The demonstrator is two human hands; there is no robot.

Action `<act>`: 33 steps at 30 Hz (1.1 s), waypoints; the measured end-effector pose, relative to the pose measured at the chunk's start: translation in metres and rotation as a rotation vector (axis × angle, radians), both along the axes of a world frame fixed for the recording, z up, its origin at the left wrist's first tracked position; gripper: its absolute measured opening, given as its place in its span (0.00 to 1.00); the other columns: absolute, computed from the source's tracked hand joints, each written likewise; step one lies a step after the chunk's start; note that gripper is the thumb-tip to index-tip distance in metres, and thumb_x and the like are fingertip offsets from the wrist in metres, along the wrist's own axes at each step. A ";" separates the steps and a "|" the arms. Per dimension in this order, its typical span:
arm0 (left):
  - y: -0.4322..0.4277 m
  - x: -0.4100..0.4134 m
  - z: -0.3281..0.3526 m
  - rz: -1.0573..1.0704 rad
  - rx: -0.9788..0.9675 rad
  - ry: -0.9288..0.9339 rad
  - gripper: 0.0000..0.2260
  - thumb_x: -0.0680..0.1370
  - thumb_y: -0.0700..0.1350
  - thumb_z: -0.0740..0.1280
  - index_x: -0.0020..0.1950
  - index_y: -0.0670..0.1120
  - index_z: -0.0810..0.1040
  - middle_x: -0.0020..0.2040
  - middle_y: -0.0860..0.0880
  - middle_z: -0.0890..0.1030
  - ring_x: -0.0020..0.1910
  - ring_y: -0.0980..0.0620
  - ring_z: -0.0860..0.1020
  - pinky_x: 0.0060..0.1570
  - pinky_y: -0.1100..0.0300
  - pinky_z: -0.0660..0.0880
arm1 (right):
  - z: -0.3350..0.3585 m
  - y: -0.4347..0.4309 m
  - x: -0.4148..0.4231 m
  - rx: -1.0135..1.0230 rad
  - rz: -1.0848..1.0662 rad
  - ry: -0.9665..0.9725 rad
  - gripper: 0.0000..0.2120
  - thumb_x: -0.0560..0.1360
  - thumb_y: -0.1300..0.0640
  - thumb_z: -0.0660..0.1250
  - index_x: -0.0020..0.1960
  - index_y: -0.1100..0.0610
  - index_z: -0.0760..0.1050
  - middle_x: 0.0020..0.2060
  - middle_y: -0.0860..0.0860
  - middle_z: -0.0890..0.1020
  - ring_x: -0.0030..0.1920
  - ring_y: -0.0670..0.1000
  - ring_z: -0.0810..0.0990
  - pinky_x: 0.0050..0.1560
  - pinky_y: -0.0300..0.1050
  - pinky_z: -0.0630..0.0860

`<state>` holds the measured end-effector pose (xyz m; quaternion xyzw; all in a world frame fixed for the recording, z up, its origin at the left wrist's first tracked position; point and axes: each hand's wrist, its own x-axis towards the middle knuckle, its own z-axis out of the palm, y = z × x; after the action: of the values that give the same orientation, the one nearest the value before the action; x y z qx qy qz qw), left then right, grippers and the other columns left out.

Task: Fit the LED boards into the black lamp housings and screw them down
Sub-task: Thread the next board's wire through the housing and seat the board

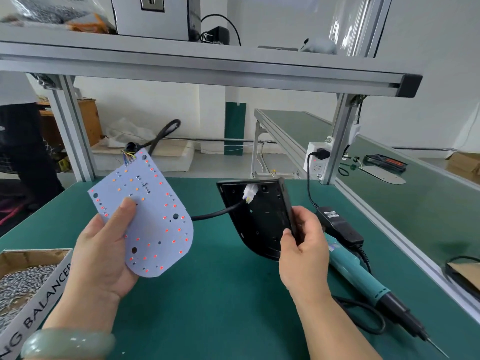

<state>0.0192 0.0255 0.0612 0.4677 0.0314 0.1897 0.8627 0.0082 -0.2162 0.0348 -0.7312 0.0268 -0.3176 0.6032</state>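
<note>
My left hand [104, 245] holds a white LED board [153, 216] raised over the green bench, thumb pressed on its face; the board is dotted with red and orange LEDs. A black cable [215, 213] runs from behind the board to a white plug [249, 193] sitting inside the black lamp housing [262, 216]. My right hand [302, 250] grips that housing by its right edge, tilted up with its open inside facing me. A teal electric screwdriver [363, 276] lies on the mat to the right, tip pointing toward the near right corner.
A cardboard box of loose screws [23, 284] sits at the near left. A power strip [317, 159] hangs on the right aluminium post, with the screwdriver's black adapter [340, 224] below it. An aluminium shelf beam [207, 66] crosses overhead. A green conveyor [389, 178] runs along the right.
</note>
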 end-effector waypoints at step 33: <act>-0.024 0.007 -0.012 0.145 0.063 -0.079 0.05 0.79 0.46 0.65 0.53 0.51 0.79 0.51 0.54 0.85 0.48 0.55 0.83 0.41 0.57 0.81 | 0.005 -0.005 0.000 0.156 0.163 0.113 0.09 0.74 0.59 0.69 0.49 0.47 0.75 0.40 0.41 0.82 0.40 0.36 0.79 0.39 0.25 0.71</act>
<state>0.0260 0.0018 0.0492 0.4831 0.0249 0.2710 0.8322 0.0081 -0.2211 0.0400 -0.6985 0.0257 -0.2227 0.6796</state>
